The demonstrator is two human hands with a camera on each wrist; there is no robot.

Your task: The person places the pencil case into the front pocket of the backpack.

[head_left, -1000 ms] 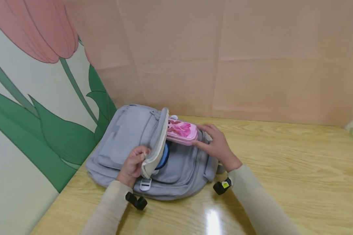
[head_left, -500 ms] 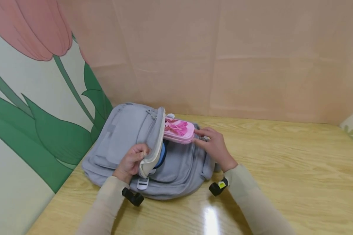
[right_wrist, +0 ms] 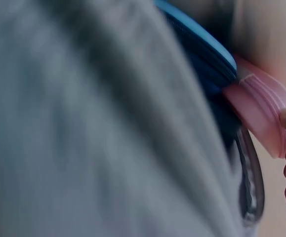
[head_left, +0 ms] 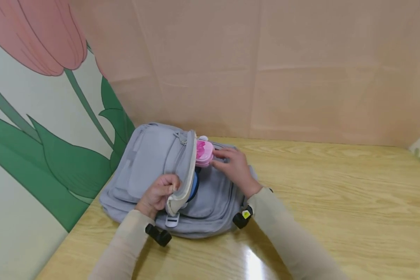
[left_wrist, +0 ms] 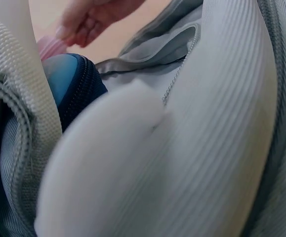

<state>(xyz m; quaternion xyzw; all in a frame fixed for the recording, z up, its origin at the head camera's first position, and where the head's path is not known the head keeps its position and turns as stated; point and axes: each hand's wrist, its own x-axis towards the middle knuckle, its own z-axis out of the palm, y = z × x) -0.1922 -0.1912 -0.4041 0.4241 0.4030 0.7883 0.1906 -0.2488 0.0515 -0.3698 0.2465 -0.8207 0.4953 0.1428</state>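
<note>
A grey backpack (head_left: 154, 155) lies on the table with its main opening facing right. My left hand (head_left: 159, 194) pinches the pale-lined edge of that opening and holds it up. At the far side, my right hand (head_left: 236, 169) grips the outer end of a pink pencil case (head_left: 204, 153) between thumb and fingers. The rest of the case is hidden inside the bag. A blue item with a dark zipped edge (head_left: 195, 186) sits in the opening; the left wrist view shows the blue item (left_wrist: 66, 79) beside the pink case (left_wrist: 51, 48).
The wooden table (head_left: 336, 202) extends right of the backpack. A peach cloth (head_left: 259, 77) hangs behind it, and a wall with a tulip picture (head_left: 66, 155) stands at the left. A white strap buckle (head_left: 172, 220) lies at the bag's near edge.
The pink pencil case has slid left, deeper into the backpack, so less of it shows. My right hand has moved left with it. My left hand stays on the bag's edge.
</note>
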